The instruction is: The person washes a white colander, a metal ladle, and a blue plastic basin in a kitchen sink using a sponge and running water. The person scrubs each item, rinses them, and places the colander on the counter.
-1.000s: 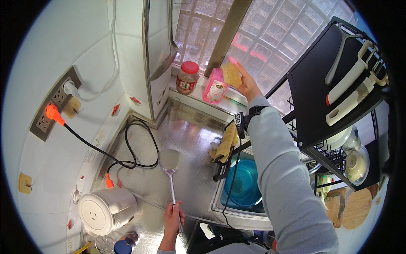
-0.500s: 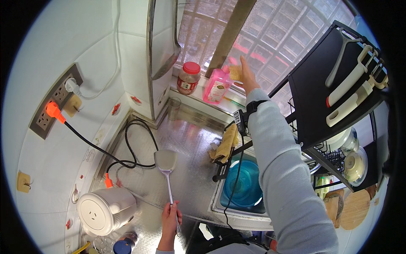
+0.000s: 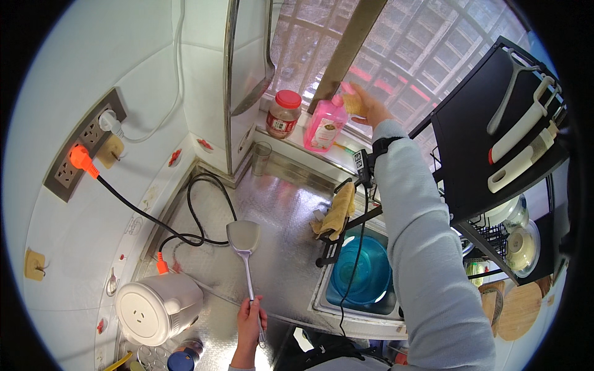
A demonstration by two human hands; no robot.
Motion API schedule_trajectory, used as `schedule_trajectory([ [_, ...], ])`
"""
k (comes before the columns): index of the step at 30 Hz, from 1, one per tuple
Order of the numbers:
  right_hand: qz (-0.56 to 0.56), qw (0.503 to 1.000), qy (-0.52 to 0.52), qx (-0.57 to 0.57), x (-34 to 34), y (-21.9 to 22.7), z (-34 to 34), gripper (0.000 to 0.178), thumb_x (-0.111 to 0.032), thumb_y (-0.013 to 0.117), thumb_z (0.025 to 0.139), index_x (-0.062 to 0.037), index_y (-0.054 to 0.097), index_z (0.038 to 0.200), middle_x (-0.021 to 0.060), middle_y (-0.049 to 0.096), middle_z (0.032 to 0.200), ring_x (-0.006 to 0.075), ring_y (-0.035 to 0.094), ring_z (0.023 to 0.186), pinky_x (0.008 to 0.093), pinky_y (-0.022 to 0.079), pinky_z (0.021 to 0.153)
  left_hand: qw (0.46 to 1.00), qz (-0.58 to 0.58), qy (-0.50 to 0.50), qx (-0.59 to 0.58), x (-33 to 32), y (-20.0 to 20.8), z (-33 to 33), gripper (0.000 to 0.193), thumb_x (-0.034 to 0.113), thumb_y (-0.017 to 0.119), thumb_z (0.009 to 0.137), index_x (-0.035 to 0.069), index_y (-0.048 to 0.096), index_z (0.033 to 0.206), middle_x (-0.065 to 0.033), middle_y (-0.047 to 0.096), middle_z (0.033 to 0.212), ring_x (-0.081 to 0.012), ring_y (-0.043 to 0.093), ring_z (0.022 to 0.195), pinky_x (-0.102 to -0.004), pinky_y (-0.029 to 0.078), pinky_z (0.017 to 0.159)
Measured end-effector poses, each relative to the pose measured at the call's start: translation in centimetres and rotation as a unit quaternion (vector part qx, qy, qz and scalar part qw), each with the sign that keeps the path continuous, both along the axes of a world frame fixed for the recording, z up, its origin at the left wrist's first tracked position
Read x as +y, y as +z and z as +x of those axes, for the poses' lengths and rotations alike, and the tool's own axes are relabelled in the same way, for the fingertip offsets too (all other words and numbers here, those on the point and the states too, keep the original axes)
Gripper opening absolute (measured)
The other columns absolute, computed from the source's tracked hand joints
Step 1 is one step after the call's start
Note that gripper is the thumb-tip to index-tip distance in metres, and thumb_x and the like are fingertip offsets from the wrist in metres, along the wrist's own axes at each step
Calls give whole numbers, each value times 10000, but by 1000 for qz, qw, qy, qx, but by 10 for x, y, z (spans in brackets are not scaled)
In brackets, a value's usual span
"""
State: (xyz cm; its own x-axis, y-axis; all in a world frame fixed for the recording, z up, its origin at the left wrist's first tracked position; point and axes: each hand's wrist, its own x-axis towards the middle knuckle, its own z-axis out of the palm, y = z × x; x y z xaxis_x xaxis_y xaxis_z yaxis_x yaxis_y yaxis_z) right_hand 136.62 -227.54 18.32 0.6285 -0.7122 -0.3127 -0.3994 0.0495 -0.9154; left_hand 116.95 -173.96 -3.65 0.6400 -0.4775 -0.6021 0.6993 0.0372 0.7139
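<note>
My left hand is closed round the handle of a metal wok spatula, whose broad blade points away from me over the steel counter. On the windowsill stands a pink pump bottle with a label. At its pump head, my right hand holds a yellow sponge close against the nozzle. A finger reaches over the pump top; whether it presses down I cannot tell. Beside the bottle sits a red-lidded jar.
A blue basin sits in the sink, with a yellow cloth hanging on a black rack bar nearby. The black rack with knives rises at right. A white appliance, black cable and clear glass stand on the counter.
My right hand has come down onto the pump head, bringing the sponge to the nozzle. The view has shifted slightly; my left hand still holds the spatula in place.
</note>
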Motion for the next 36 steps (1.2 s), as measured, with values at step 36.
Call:
schedule_trajectory([
  [36,142,916,-214,-309,29,-66,-12,500,-562,488,918,-128,577,1149,63,661,1010,224,655,859,345,541,628,1000,16,-4,-22,-1,20,-14,310,335,475,1008,72,568,1144,3,518,607,-64,464,449,-218,375,392],
])
